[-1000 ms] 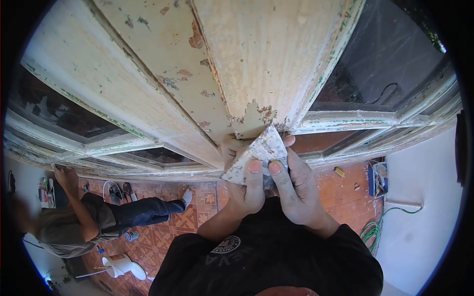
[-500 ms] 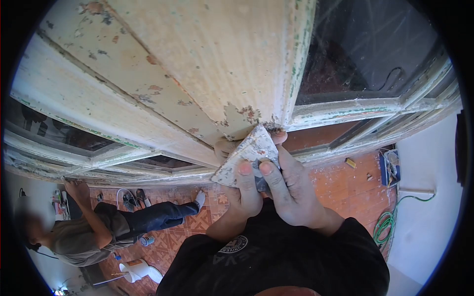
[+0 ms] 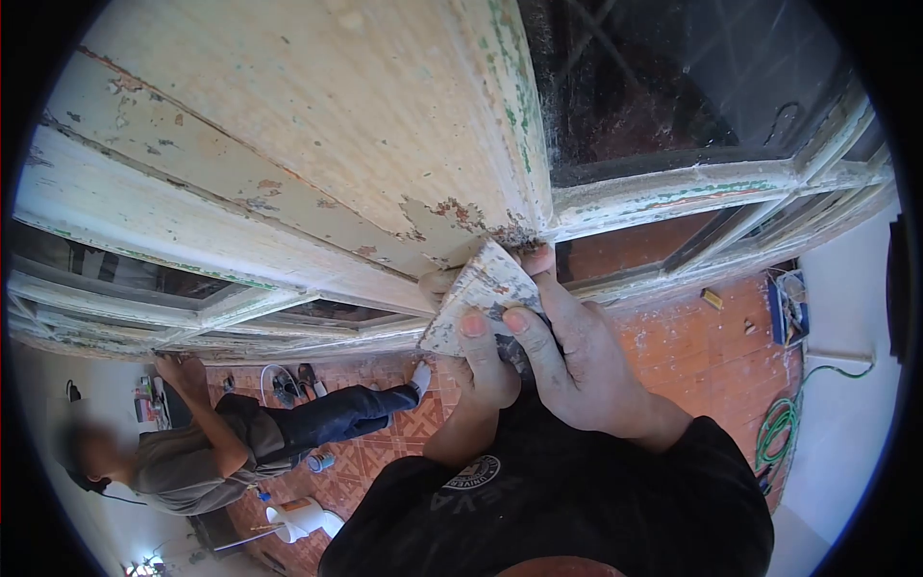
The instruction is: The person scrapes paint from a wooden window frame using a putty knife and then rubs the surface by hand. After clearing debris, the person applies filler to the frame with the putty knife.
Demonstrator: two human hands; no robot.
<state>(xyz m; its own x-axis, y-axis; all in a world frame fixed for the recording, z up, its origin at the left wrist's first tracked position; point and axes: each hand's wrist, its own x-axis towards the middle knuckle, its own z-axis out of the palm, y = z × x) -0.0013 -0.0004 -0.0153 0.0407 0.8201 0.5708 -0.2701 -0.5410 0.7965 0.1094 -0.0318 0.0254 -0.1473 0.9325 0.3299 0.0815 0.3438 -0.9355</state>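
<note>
Both of my hands grip a paint-caked putty knife (image 3: 488, 293), its wide blade pointing up at the wooden frame. My left hand (image 3: 484, 370) is closed on the blade's left side, thumb lying on the face and fingers behind. On the right, my right hand (image 3: 577, 361) is closed too, its thumb on the blade near the dark handle and its index finger reaching the far corner. The blade's upper corner meets the worn wooden frame (image 3: 385, 125) beside a patch of flaking, chipped paint (image 3: 457, 213). Most of the handle is hidden by the hands.
Glass panes (image 3: 673, 87) border the post on the right. A co-worker (image 3: 212, 447) works at the frame on the left. On the tiled floor are a white bucket (image 3: 300, 517), a paint can (image 3: 321, 463), a blue box (image 3: 788, 308) and a green hose (image 3: 777, 433).
My view has shifted, so the frame's post appears further left and the floor items further right. Both hands keep hold of the putty knife, which stays near the same chipped spot.
</note>
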